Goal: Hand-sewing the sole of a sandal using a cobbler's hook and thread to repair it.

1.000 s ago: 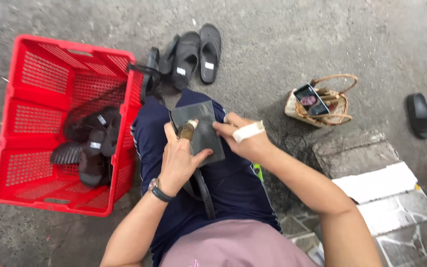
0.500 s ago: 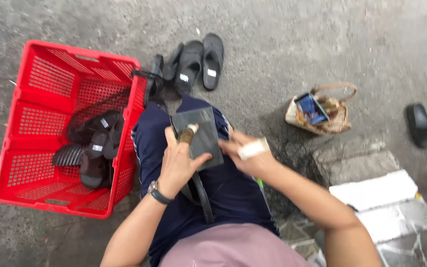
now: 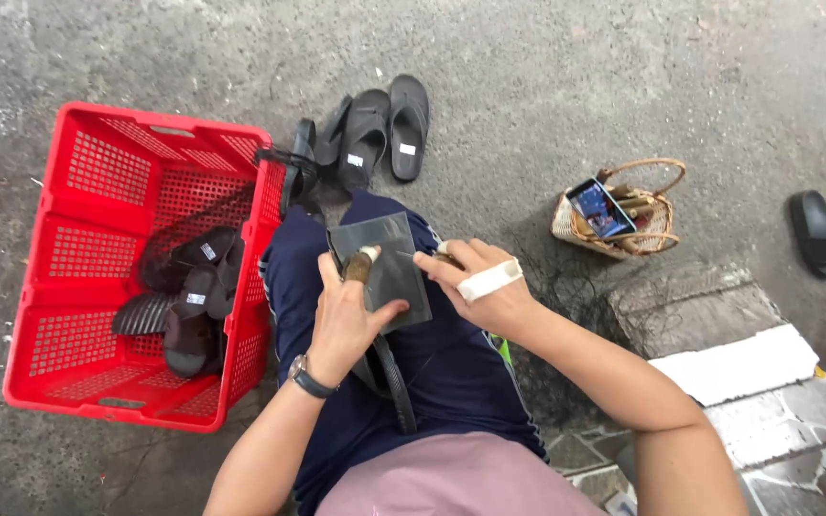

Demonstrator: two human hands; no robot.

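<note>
A flat dark grey sandal piece (image 3: 389, 263) lies on my lap, over dark blue trousers. My left hand (image 3: 344, 315), with a covered fingertip and a wristwatch, presses on that piece and grips its near edge. My right hand (image 3: 475, 287), with a white bandage across the knuckles, sits at the piece's right edge, fingers pinched on something small that I cannot make out. A black strap (image 3: 396, 387) hangs down from under the piece.
A red plastic crate (image 3: 69, 315) at the left holds several black sandals (image 3: 188, 296). More black sandals (image 3: 380, 134) lie on the concrete ahead. A small wicker basket (image 3: 657, 225) with a phone (image 3: 601, 208) stands at the right, a black slide (image 3: 819, 234) beyond it.
My right hand has shifted slightly left, closer to the piece's right edge. The left hand stays on the piece. The view has tilted a little.
</note>
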